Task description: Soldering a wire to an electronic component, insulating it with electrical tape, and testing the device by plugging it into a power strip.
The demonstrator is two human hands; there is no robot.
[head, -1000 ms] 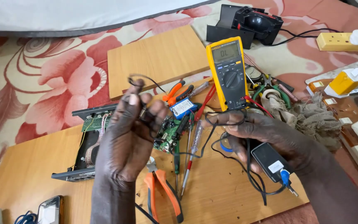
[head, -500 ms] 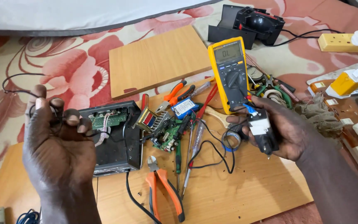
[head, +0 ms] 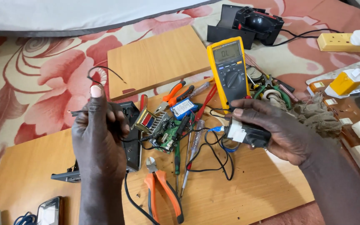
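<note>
Both hands raised: left hand point(head: 98, 133) pinching wire point(head: 101, 73), right hand point(head: 271, 127) cradling adapter point(head: 246, 134).

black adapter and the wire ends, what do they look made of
Adapter in the right hand: looks like moulded black plastic, slightly glossy, with a white paper label. Wire pinched by the left hand: thin and black, probably rubbery insulation over metal; it holds a springy curl.
</note>
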